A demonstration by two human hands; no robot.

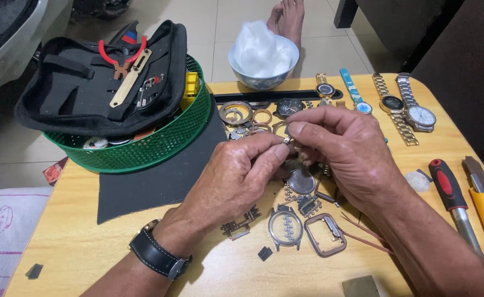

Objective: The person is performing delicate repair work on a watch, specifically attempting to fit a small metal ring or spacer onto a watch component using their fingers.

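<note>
Tabletop [77, 242]: wooden, strewn with watch cases [285, 226] and wristwatches [418, 113]
Hands: left hand [236, 170] and right hand [343, 146] meet above the parts
Small metal part [287, 139]: pinched between both grips (fingertips pressed together), likely being fitted; steady alignment seems needed next
</note>
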